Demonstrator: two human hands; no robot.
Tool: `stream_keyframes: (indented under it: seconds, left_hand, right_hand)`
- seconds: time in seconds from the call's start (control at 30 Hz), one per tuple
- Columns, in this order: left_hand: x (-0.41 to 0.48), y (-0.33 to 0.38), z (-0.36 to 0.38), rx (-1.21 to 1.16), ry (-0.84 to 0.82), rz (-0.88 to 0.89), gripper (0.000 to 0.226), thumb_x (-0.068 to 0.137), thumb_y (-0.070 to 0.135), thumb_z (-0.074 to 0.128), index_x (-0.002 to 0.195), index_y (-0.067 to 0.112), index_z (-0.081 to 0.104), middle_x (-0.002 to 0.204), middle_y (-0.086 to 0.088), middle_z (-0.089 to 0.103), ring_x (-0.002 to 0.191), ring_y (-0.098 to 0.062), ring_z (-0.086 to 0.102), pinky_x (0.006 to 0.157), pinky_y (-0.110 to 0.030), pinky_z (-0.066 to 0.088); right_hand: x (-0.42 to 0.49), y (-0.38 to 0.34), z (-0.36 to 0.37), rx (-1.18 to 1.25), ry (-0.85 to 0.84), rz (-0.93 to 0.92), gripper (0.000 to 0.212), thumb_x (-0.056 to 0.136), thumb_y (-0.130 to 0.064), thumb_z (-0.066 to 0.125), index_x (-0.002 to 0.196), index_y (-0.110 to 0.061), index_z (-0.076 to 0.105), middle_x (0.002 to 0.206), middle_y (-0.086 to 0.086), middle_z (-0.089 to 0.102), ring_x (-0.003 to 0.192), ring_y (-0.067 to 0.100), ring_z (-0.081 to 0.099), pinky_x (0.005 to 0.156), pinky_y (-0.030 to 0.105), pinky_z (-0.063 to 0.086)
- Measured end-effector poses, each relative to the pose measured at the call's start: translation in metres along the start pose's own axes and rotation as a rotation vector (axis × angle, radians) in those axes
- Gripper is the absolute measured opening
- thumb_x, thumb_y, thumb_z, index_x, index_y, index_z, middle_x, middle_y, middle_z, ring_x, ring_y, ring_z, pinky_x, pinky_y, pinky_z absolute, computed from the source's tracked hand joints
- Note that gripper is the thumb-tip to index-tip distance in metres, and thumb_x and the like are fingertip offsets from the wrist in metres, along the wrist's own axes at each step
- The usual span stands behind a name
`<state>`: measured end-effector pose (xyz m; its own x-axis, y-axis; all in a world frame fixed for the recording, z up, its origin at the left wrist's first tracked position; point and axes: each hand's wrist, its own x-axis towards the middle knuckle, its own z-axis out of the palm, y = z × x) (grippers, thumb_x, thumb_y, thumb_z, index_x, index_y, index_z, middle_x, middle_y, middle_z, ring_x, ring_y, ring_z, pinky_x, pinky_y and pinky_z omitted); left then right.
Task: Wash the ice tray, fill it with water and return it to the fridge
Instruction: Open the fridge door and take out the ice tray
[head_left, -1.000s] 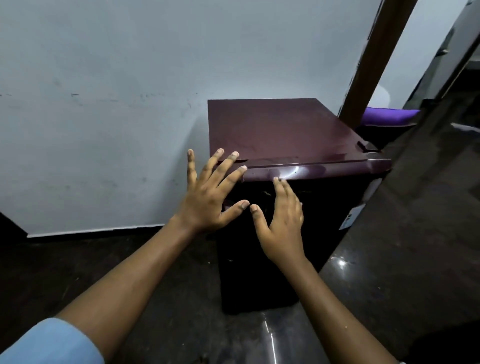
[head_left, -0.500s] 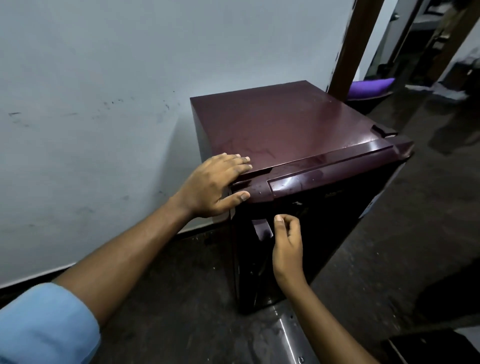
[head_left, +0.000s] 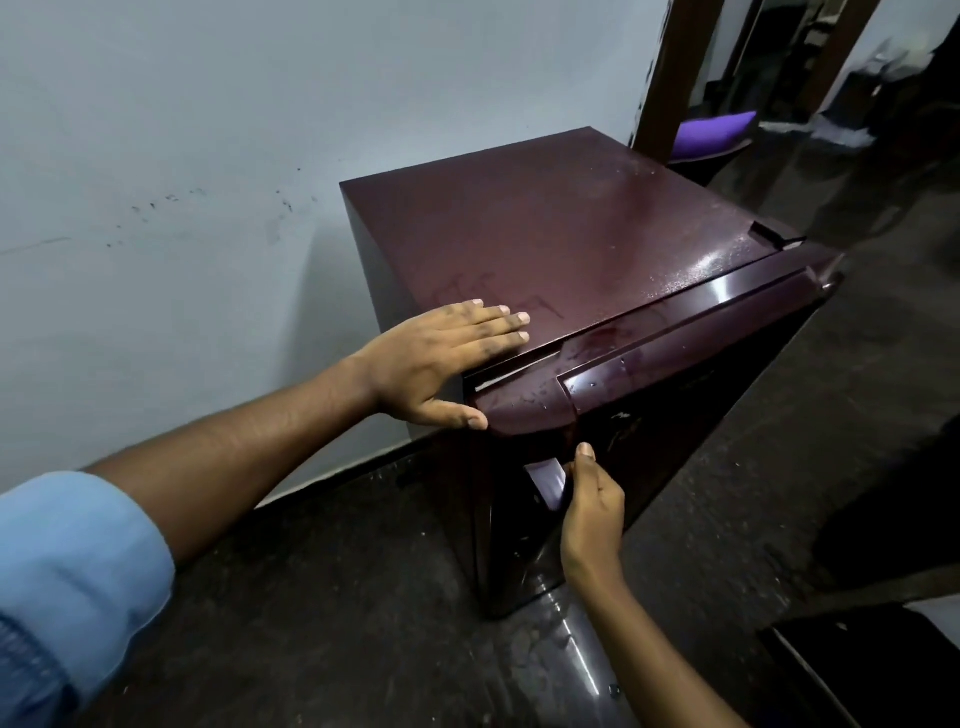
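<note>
**Spotter:** You have no ice tray in sight. My guess is that it sits inside the small maroon metal fridge (head_left: 571, 249), which fills the view from centre out to 2 o'clock. Its glossy dark door (head_left: 691, 426) looks closed or barely cracked.

**Coach:** Your right grip (head_left: 592, 499) is curled round the pale handle recess (head_left: 545, 483) at the door's 9 o'clock edge, thumb up on the door face. Your left grip (head_left: 436, 358) is released, lying flat on the fridge top at its 8 o'clock corner and holding nothing.

**Spotter:** Watch the water droplets (head_left: 540, 397) on the door's rounded top trim, at 12 o'clock of your right grip. If the recess is wet too, your fingers could slide off when the seal resists.

**Coach:** The fridge looks light, and it stands on a polished dark stone floor (head_left: 337, 597). If you pull hard with too little weight through that flat palm, the whole box may skid or tip toward you instead of the door giving.

**Spotter:** The black hinge cap (head_left: 776, 236) sits at the top's 3 o'clock corner, so the door should swing away from the pale grey wall (head_left: 208, 156). Stand clear of that arc.

**Coach:** A tray frozen in place may also break free suddenly, so ease it out.
</note>
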<state>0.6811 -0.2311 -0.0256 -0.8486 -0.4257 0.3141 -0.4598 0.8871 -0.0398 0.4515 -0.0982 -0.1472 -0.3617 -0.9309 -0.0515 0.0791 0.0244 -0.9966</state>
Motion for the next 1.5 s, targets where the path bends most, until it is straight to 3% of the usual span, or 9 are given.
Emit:
stream_keyframes:
  seconds: [0.17,0.27,0.57,0.8,0.93,1.17,1.3,1.4,1.5]
  left_hand:
    - [-0.005,-0.004,0.023,0.002,0.075,0.034,0.108,0.091,0.086,0.046,0.159,0.002,0.042,0.169,-0.015,0.038,0.16,-0.031,0.029,0.128,-0.056,0.026]
    - [-0.004,-0.006,0.03,0.014,0.147,0.051,0.111,0.085,0.088,0.055,0.156,0.002,0.047,0.166,-0.014,0.042,0.159,-0.03,0.032,0.128,-0.053,0.029]
    - [-0.002,-0.013,0.042,-0.019,0.239,0.08,0.109,0.083,0.086,0.059,0.153,0.003,0.052,0.162,-0.013,0.049,0.155,-0.031,0.04,0.121,-0.057,0.038]
    - [-0.002,-0.01,0.037,-0.016,0.232,0.072,0.099,0.095,0.082,0.039,0.153,0.003,0.051,0.162,-0.015,0.048,0.154,-0.033,0.041,0.122,-0.055,0.037]
    - [-0.001,-0.005,0.035,0.0,0.25,0.047,0.094,0.097,0.079,0.035,0.152,0.004,0.052,0.161,-0.016,0.05,0.153,-0.033,0.043,0.119,-0.057,0.039]
    - [-0.002,0.011,0.036,-0.009,0.278,-0.064,0.086,0.101,0.074,0.031,0.15,0.008,0.057,0.161,-0.011,0.051,0.153,-0.031,0.044,0.12,-0.058,0.037]
    - [0.001,0.027,0.026,-0.139,0.261,-0.221,0.081,0.105,0.071,0.024,0.146,0.011,0.061,0.159,-0.005,0.054,0.153,-0.026,0.044,0.121,-0.059,0.033]
    - [0.017,0.048,0.015,-0.196,0.234,-0.321,0.07,0.108,0.065,0.027,0.149,0.018,0.059,0.158,0.0,0.055,0.151,-0.02,0.046,0.122,-0.057,0.033]
    - [0.049,0.069,0.0,-0.137,0.07,-0.252,0.063,0.109,0.058,0.034,0.162,0.024,0.042,0.168,-0.003,0.041,0.152,-0.02,0.043,0.125,-0.049,0.033]
  right_hand:
    - [0.002,0.01,0.002,-0.049,-0.035,0.04,0.079,0.092,-0.072,0.045,0.055,-0.004,0.063,0.054,0.014,0.064,0.05,0.025,0.059,0.05,0.036,0.045]
    - [0.002,0.015,0.001,0.019,-0.139,0.039,0.082,0.097,-0.066,0.041,0.063,0.0,0.075,0.06,0.02,0.07,0.055,0.03,0.069,0.057,0.03,0.055]
    - [-0.004,0.027,0.005,0.015,-0.106,-0.025,0.07,0.103,-0.055,0.04,0.052,-0.012,0.061,0.046,0.01,0.056,0.043,0.021,0.053,0.049,0.029,0.04]
    - [-0.007,0.027,-0.008,-0.016,-0.15,-0.069,0.072,0.104,-0.051,0.039,0.052,-0.007,0.06,0.046,0.011,0.056,0.043,0.022,0.054,0.049,0.03,0.042]
    - [-0.022,0.025,-0.04,0.025,-0.153,-0.108,0.063,0.109,-0.034,0.036,0.054,-0.019,0.062,0.046,-0.006,0.055,0.042,0.007,0.05,0.046,0.021,0.038]
    - [-0.029,0.013,-0.069,-0.044,-0.186,-0.055,0.066,0.107,-0.029,0.036,0.054,-0.001,0.062,0.051,0.018,0.061,0.047,0.026,0.057,0.052,0.034,0.044]
    - [-0.036,0.003,-0.076,-0.032,-0.183,-0.036,0.06,0.106,-0.028,0.037,0.055,-0.014,0.063,0.051,0.005,0.058,0.052,0.013,0.053,0.055,0.028,0.041]
    - [-0.039,-0.002,-0.083,-0.047,-0.194,-0.021,0.068,0.104,-0.035,0.039,0.065,0.018,0.056,0.063,0.037,0.055,0.061,0.028,0.052,0.061,0.04,0.042]
    - [-0.045,-0.007,-0.089,-0.055,-0.185,-0.016,0.072,0.103,-0.038,0.039,0.067,0.022,0.056,0.064,0.036,0.058,0.061,0.03,0.053,0.061,0.04,0.042]
